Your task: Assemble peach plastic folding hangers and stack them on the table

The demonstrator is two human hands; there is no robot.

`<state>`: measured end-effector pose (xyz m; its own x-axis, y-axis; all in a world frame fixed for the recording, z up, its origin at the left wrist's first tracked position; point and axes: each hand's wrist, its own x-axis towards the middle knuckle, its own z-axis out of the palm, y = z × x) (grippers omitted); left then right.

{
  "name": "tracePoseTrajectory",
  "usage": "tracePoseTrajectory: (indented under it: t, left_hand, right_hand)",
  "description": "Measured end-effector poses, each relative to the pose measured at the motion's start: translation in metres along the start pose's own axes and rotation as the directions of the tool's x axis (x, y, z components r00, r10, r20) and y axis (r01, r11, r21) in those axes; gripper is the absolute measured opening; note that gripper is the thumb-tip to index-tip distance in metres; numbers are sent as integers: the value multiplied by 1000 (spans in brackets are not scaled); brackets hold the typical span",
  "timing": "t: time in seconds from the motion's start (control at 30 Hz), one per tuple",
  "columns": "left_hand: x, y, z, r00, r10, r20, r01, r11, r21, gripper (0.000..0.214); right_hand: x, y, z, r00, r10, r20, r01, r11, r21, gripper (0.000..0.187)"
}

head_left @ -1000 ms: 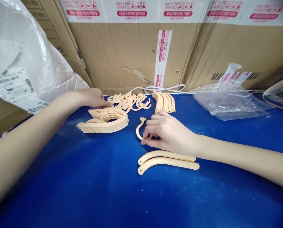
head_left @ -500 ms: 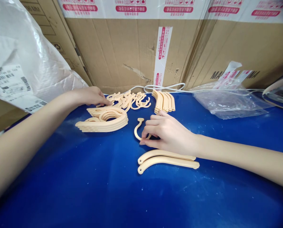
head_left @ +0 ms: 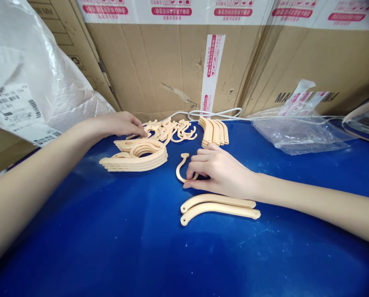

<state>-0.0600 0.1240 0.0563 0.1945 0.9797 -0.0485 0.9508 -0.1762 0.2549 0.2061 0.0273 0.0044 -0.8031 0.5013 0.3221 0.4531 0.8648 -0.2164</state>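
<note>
My right hand (head_left: 221, 171) rests on the blue table (head_left: 110, 231), its fingers pinched on a peach plastic hook (head_left: 181, 165). Just below the hand lie two curved peach hanger arms (head_left: 218, 208) side by side. My left hand (head_left: 122, 123) reaches to the back, fingers curled down onto a loose heap of hooks (head_left: 168, 130). In front of that hand sits a stack of curved hanger pieces (head_left: 135, 159). What the left fingers hold is hidden.
A row of hanger arms (head_left: 214, 132) stands by the cardboard boxes (head_left: 172, 70) along the back. A white cable (head_left: 215, 113) runs there. A clear plastic bag (head_left: 298, 130) lies at right, a white bag with a label (head_left: 20, 82) at left.
Almost nothing: the left hand's fingers shifted slightly over the hook heap, and the right hand stays on the hook.
</note>
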Motion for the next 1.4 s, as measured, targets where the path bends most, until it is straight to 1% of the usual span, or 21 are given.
tracePoseTrajectory:
  t: [0.1, 0.23, 0.33, 0.43, 0.53, 0.57, 0.63, 0.7, 0.77, 0.8, 0.87, 0.93, 1.0, 1.03, 1.17, 1.23, 1.3, 1.37, 1.4]
  left_hand:
    - [-2, 2, -1, 995, 22, 98, -21, 1000, -6, 36]
    - [-2, 3, -2, 994, 36, 102, -34, 999, -20, 36]
    - [1, 1, -4, 998, 23, 63, -22, 1000, -18, 31]
    - [4, 1, -9, 1000, 12, -24, -12, 1000, -2, 27]
    - [0, 8, -15, 994, 32, -108, -33, 999, -6, 23]
    - [-3, 12, -17, 991, 47, -123, -50, 999, -19, 21]
    - [-11, 23, -20, 988, 79, -135, -88, 994, -59, 20]
    - [-21, 37, -20, 981, 121, -149, -142, 980, -138, 20]
    - [-30, 51, -18, 970, 212, -116, -231, 953, -195, 22]
    - [-33, 57, -16, 966, 239, -96, -255, 937, -237, 24]
    - [-38, 67, -11, 954, 300, -17, -295, 922, -249, 30]
    - [-40, 73, -6, 938, 345, 44, -324, 913, -249, 34]
    - [-40, 76, -1, 920, 387, 69, -356, 895, -269, 36]
    - [-40, 77, 2, 914, 399, 79, -364, 889, -278, 37]
    - [-36, 74, 9, 905, 414, 101, -369, 881, -297, 41]
    - [-32, 71, 11, 906, 419, 53, -388, 875, -292, 44]
    - [-26, 67, 12, 925, 375, -56, -379, 904, -198, 48]
    - [-21, 63, 12, 942, 293, -163, -306, 950, -61, 55]
    - [-19, 60, 12, 946, 262, -192, -270, 963, -18, 59]
  right_hand:
    - [0, 0, 1, 1000, 3, -6, -3, 1000, 13, 21]
    - [-1, -1, 2, 1000, 3, -9, -2, 1000, 30, 19]
    - [-1, -1, 2, 1000, -5, -8, 5, 1000, 31, 20]
    - [0, -1, 2, 1000, -14, -13, 14, 1000, 20, 21]
    - [0, 1, 2, 999, -12, -51, 13, 1000, 10, 20]
    - [0, 1, 1, 998, 4, -70, -4, 1000, 9, 19]
    - [1, 3, -3, 991, 75, -112, -74, 997, 13, 18]
    - [3, 5, -8, 972, 172, -162, -168, 985, 37, 24]
    - [5, 8, -13, 945, 244, -217, -232, 969, 81, 38]
    - [5, 10, -16, 929, 272, -253, -256, 962, 94, 44]
    - [6, 15, -21, 904, 304, -301, -285, 953, 106, 51]
    - [7, 20, -24, 896, 325, -303, -307, 946, 106, 46]
    - [7, 24, -26, 899, 336, -281, -328, 942, 76, 31]
    - [6, 26, -27, 901, 336, -274, -335, 941, 49, 27]
    - [7, 30, -30, 904, 325, -278, -350, 936, -43, 23]
    - [7, 30, -32, 898, 335, -285, -366, 929, -62, 21]
    - [8, 33, -34, 890, 345, -298, -384, 920, -83, 21]
    - [8, 36, -36, 884, 349, -312, -401, 909, -117, 20]
    - [8, 39, -37, 881, 351, -317, -409, 902, -137, 20]
